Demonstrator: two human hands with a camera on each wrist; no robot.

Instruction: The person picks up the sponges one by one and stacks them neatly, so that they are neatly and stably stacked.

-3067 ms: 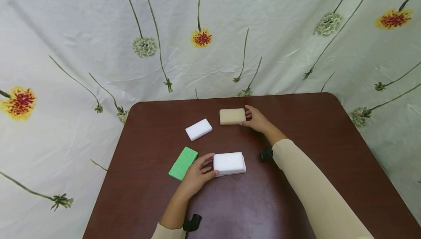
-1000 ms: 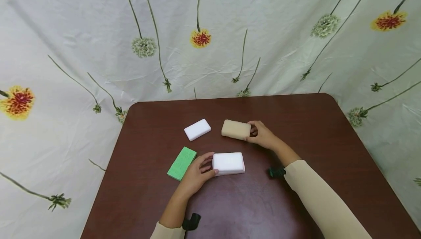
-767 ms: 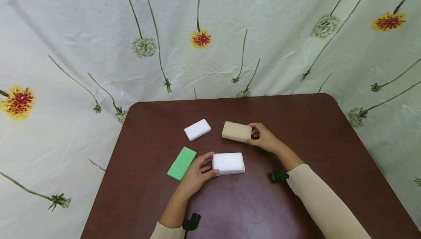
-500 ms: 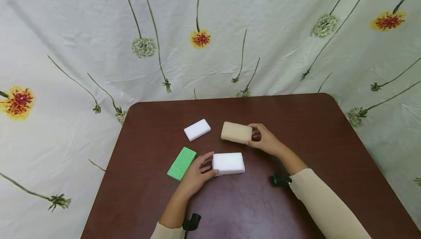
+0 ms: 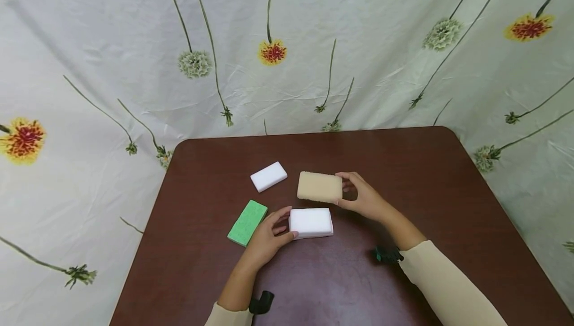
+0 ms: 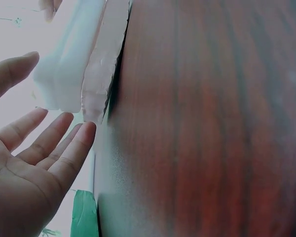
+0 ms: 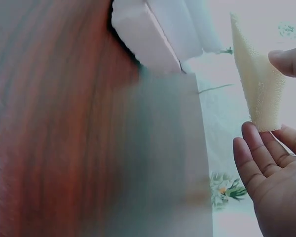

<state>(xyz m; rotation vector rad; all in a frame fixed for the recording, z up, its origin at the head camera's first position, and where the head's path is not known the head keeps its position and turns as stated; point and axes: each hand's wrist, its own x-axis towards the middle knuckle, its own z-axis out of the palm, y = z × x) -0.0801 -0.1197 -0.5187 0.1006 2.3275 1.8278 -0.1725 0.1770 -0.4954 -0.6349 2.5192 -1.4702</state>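
Beige sponge, head view: The beige sponge [image 5: 319, 187] lay just beyond the white stack [image 5: 311, 222] and a little to its right, with a strip of desk [image 5: 439, 186] showing between them.
Long axes, head view: Both ran roughly left to right; the sponge's right end slanted slightly toward the person.
Right hand, head view: The right hand [image 5: 364, 197] was the nearer one to the sponge and pinched its right end between thumb and fingers.
Left hand, head view: The left hand [image 5: 265, 240] loosely gripped the stack's left end, thumb at the near corner, fingers toward the far one.
Neighbours, head view: The green sponge [image 5: 247, 223] lay left of the stack, the white block [image 5: 268, 176] left of the beige sponge.
White stack, left wrist view: White layers rested over a pinkish slab [image 6: 103, 54]; the left fingertips met the end, and how firmly they pressed I could not tell.
Beige sponge, right wrist view: It showed narrow side on, between the right thumb and fingertips, and seemed held up off the desk, apart from the stack.
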